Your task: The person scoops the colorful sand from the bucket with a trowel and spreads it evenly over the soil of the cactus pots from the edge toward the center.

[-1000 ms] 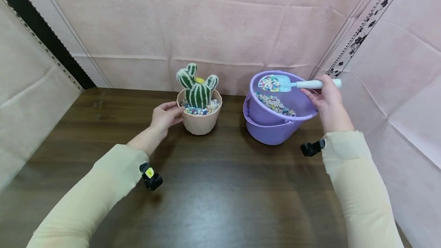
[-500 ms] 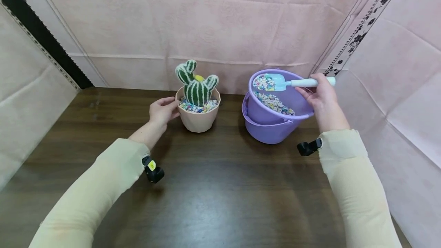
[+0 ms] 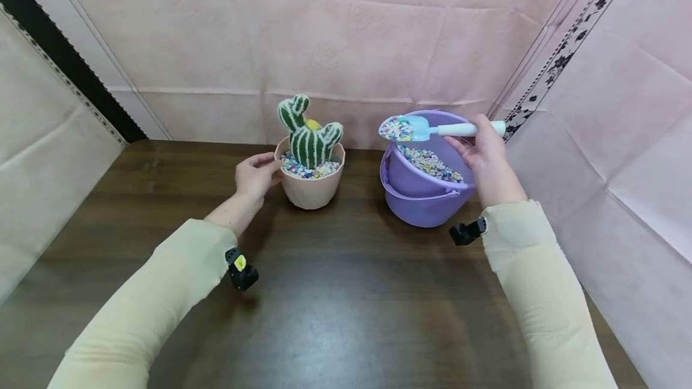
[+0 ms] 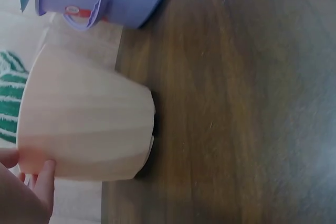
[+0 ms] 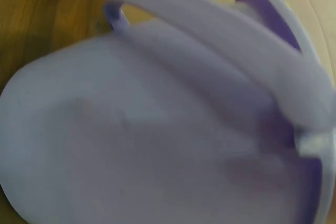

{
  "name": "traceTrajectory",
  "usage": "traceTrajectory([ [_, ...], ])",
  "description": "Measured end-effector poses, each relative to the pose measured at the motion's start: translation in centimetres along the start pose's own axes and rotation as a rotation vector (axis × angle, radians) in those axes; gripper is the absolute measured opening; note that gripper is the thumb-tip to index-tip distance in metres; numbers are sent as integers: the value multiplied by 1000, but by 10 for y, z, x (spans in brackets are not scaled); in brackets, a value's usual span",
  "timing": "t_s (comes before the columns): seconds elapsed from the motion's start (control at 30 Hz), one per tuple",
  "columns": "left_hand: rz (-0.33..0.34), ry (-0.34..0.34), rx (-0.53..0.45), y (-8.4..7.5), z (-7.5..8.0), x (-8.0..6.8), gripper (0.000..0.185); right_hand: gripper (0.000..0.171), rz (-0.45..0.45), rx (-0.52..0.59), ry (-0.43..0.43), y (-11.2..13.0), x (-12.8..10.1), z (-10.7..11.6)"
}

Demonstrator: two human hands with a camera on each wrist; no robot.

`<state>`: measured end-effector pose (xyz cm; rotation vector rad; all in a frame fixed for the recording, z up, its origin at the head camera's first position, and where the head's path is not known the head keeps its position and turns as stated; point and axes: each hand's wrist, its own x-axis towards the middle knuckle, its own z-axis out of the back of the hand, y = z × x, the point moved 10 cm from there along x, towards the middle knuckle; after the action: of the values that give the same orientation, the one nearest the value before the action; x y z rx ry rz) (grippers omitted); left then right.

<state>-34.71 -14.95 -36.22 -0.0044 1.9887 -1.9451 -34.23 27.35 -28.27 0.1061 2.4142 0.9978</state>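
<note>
My right hand (image 3: 488,161) grips the pale handle of a light blue toy shovel (image 3: 456,129). Colourful pebbles (image 3: 396,128) fill the shovel's blade, held level over the left rim of a purple bucket (image 3: 421,209). More pebbles (image 3: 429,164) lie inside that bucket. At the left, my left hand (image 3: 254,179) pinches the rim of a beige flower pot (image 3: 310,192), thumb at the edge and fingers against the outer wall (image 4: 89,124). A green and white knitted cactus (image 3: 310,147) with a yellow top stands in the pot, ringed by pebbles (image 3: 324,171).
All this stands on a dark brown wooden table (image 3: 324,299). A pale pink cloth wall (image 3: 346,47) rises right behind the pot and bucket, and another one flanks the right arm. The bucket's handle (image 5: 210,24) hangs down its side.
My right hand has carried the loaded shovel leftward, from above the bucket's middle to its left rim. The left hand keeps its hold on the pot, which has barely shifted.
</note>
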Motion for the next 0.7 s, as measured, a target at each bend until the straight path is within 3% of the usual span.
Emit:
traceTrajectory([
  [0.3,0,43,34,-5,0,6,37,17,24,-95,16,-18,-4,-18],
  [0.53,-31,-14,63,-11,4,5,35,18,46,-150,14,-27,-3,-29],
  [0.7,-2,2,44,-5,2,3,37,14,59,-196,44,-32,-3,-36],
])
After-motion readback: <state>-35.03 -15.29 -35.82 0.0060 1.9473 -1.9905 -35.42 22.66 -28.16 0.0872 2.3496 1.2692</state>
